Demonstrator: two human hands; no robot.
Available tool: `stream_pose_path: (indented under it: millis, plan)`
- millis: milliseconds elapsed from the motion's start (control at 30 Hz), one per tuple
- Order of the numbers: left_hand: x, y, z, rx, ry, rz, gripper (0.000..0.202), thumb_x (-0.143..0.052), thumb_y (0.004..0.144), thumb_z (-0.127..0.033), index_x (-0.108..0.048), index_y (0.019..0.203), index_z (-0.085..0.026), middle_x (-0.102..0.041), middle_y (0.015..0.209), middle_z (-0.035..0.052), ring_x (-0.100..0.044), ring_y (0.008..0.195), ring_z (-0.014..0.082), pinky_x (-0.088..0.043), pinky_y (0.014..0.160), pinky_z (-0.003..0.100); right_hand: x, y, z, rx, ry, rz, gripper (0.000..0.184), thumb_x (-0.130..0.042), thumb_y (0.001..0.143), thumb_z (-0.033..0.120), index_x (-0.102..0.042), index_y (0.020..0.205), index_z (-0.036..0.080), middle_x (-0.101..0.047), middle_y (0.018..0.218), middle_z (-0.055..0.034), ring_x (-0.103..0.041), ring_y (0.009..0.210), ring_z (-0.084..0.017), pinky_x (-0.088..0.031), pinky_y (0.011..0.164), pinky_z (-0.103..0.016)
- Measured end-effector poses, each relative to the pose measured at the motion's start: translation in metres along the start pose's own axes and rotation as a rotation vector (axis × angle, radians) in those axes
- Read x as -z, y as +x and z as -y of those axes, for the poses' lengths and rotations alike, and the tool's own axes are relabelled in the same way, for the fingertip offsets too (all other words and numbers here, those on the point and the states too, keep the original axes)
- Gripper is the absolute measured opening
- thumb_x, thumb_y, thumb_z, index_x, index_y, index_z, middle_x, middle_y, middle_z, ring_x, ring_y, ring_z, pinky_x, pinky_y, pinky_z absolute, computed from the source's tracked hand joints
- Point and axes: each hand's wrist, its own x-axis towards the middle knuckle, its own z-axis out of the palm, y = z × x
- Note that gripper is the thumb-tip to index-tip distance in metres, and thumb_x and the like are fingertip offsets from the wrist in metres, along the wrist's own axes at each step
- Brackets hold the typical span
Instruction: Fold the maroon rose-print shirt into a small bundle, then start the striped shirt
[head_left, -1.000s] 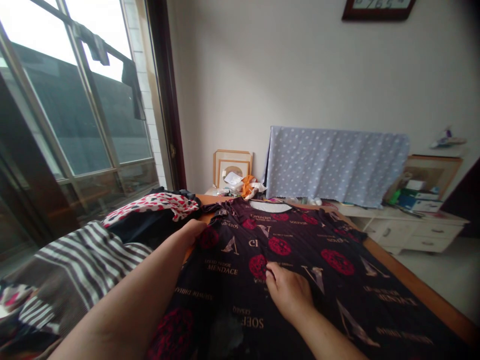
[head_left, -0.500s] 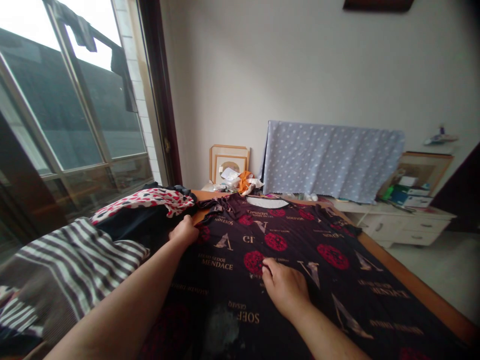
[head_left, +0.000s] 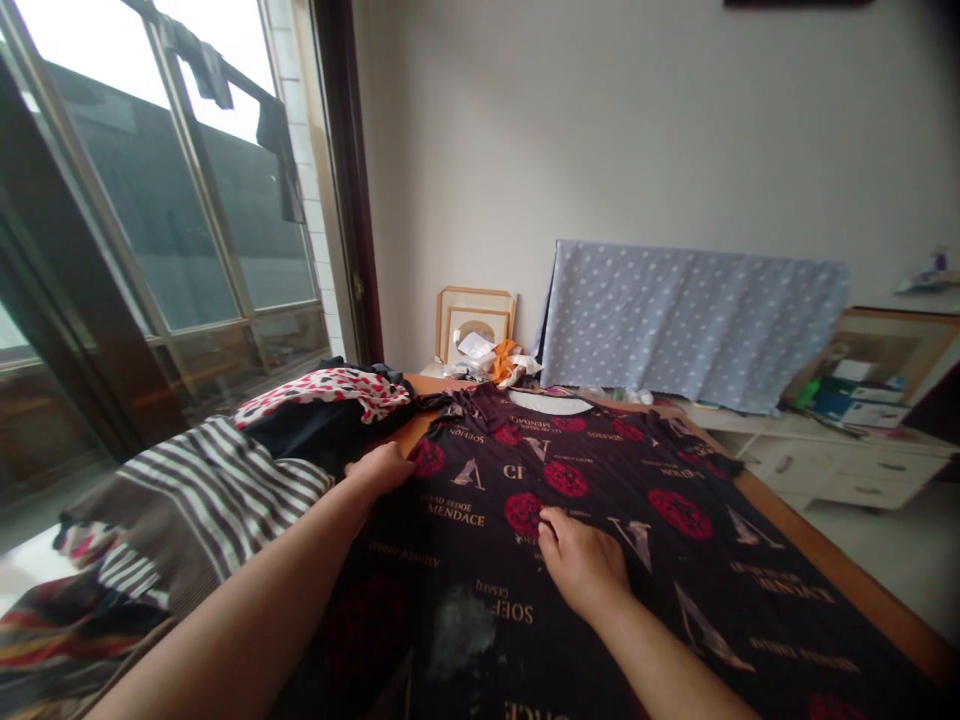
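Note:
A dark T-shirt (head_left: 480, 555) printed with gold letters and red round motifs lies spread over the table, its neckline at the far end. At its left side edge is my left hand (head_left: 381, 468), fingers closed on the cloth just below the left sleeve. My right hand (head_left: 583, 562) rests on the middle of the shirt beside a red motif, fingers curled in and thumb pressed to the forefinger on the fabric. A pale, whitish patch shows on the front of the shirt nearer to me.
Left of the shirt is a clothes pile with a striped garment (head_left: 217, 500) and a red-spotted white one (head_left: 322, 392). The wooden table edge (head_left: 847, 570) runs along the right. Beyond stand a dotted grey-blue cloth (head_left: 690, 320), picture frames (head_left: 480, 305) and a white cabinet (head_left: 847, 455).
The whole view has shifted a little, so things appear farther right and more of the clothes pile shows at left. Both hands stay at nearly the same places on the T-shirt.

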Motion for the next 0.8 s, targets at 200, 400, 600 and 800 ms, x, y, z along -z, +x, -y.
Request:
stream_pose_path:
  millis: [200,400,600,800]
  plan:
    - [0.001,-0.031,0.008,0.050,0.037,-0.077,0.030,-0.056,0.082,-0.037,-0.065,0.105,-0.021,-0.070,0.118,0.0167,-0.067,0.106,0.0357,-0.049,0.085,0.044,0.004,-0.003,0.004,0.004,-0.054,0.012,0.032,-0.040,0.103,0.037,-0.066,0.121,0.031,-0.077,0.106,-0.0023,-0.072,0.090,-0.020,-0.042,0.073,-0.029]
    - [0.003,-0.076,0.006,-0.065,0.080,-0.226,0.033,-0.041,0.090,-0.024,-0.061,0.114,-0.016,-0.063,0.124,0.0210,-0.062,0.113,0.0347,-0.046,0.094,0.044,0.014,-0.005,0.013,-0.010,-0.108,0.084,0.035,-0.036,0.104,0.036,-0.064,0.123,0.029,-0.077,0.102,-0.0058,-0.073,0.091,-0.021,-0.043,0.076,-0.031]
    - [-0.002,-0.147,-0.004,-0.223,0.118,-0.190,0.030,-0.042,0.094,-0.034,-0.068,0.103,-0.021,-0.067,0.116,0.0159,-0.063,0.111,0.0331,-0.047,0.093,0.045,0.025,-0.006,0.017,0.017,-0.133,0.173,0.034,-0.038,0.103,0.031,-0.060,0.129,0.026,-0.076,0.104,-0.0086,-0.072,0.099,-0.021,-0.044,0.083,-0.031]
    - [-0.020,-0.219,0.008,-0.354,0.122,-0.125,0.061,-0.039,0.094,-0.064,-0.058,0.138,-0.026,-0.049,0.154,0.0138,-0.040,0.144,0.0353,-0.032,0.114,0.052,0.042,-0.022,0.023,0.025,-0.140,0.154,0.037,-0.042,0.101,0.034,-0.060,0.133,0.024,-0.074,0.113,-0.0113,-0.070,0.105,-0.023,-0.045,0.086,-0.033]
